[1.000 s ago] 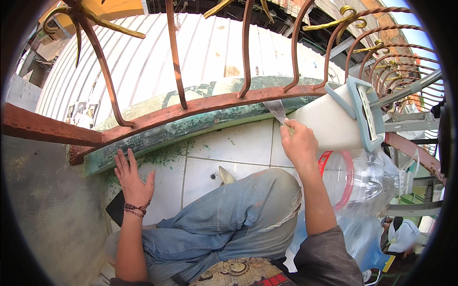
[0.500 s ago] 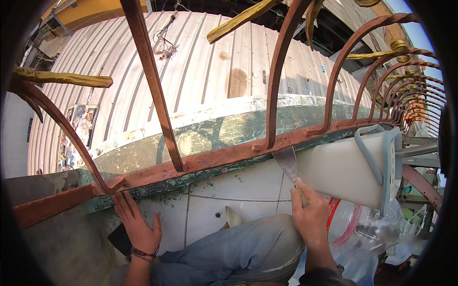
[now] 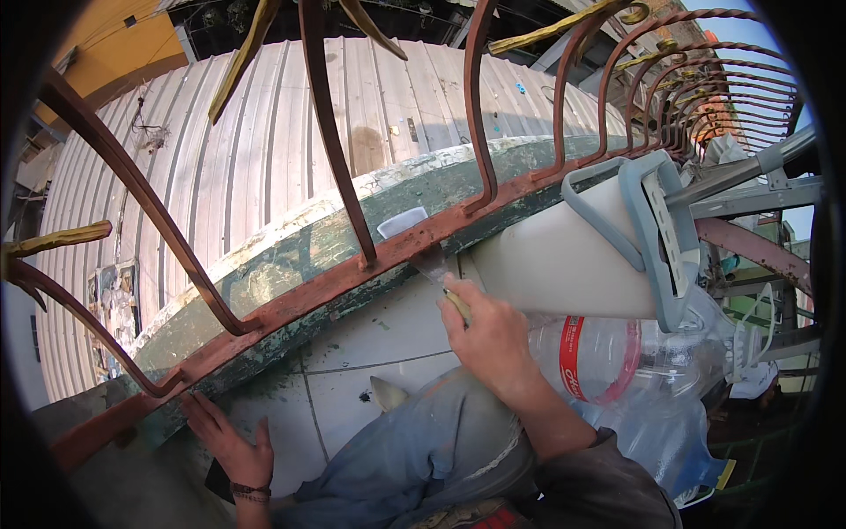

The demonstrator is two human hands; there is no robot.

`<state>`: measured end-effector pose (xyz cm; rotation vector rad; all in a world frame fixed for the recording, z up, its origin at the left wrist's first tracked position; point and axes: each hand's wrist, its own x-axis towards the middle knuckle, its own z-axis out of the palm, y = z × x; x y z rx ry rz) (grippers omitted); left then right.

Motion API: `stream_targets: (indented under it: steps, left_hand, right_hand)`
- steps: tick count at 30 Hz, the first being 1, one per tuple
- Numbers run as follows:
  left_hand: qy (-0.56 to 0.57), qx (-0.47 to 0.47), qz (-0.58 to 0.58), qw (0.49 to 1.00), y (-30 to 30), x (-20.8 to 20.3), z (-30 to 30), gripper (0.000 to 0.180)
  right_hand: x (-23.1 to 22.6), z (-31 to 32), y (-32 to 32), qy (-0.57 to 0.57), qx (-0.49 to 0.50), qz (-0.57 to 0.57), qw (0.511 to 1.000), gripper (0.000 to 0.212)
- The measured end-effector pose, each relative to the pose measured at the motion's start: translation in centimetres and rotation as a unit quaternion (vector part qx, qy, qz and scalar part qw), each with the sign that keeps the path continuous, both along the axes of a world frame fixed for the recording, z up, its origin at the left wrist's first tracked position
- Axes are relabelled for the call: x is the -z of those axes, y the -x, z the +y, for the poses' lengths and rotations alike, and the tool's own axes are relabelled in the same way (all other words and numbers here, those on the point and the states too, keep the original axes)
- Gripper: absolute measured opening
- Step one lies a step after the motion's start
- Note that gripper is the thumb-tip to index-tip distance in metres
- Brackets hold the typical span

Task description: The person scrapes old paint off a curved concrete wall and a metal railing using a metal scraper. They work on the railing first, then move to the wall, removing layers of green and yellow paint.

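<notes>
My right hand (image 3: pixel 493 339) grips the light-coloured handle of a putty knife (image 3: pixel 431 264). Its metal blade runs in under the red-brown bottom rail (image 3: pixel 295 304) of a railing. In line with the blade, a bright pale rectangle shows beyond the rail, seemingly the blade's sunlit end. My left hand (image 3: pixel 231 451) lies open, fingers stretched out and tips against the rail near its left end. Below the rail is a ledge with worn green paint (image 3: pixel 330 309), and flaking patches mark its surface.
A white bin with a grey-blue rim (image 3: pixel 564 251) lies on its side at right. Near my right forearm is a clear plastic bottle with a red band (image 3: pixel 595 357). White floor tiles (image 3: pixel 352 388) lie before my knee. Curved bars rise from the rail, with a corrugated roof (image 3: pixel 264 132) beyond.
The putty knife has pushed further under the rail, and a pale end now shows on its far side. My view has shifted right. My left hand stays at the rail.
</notes>
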<state>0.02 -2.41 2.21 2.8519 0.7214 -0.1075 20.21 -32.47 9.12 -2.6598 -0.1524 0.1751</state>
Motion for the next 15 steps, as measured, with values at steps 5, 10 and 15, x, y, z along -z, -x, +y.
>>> stream_targets:
  steps: [5,10,15]
  left_hand:
    - [0.005,0.05,-0.053,0.997,1.1,1.6,1.3,0.105]
    - [0.066,0.054,-0.129,0.988,1.8,1.7,3.0,0.081]
    - [0.127,-0.093,-0.281,0.947,4.5,-0.6,3.2,0.011]
  right_hand:
    - [-4.5,-0.5,6.3,-0.007,-0.025,0.112,0.993,0.03]
    - [-4.8,1.1,9.6,-0.167,-0.113,0.199,0.959,0.041]
    - [0.1,6.5,10.8,-0.196,-0.195,0.29,0.916,0.053]
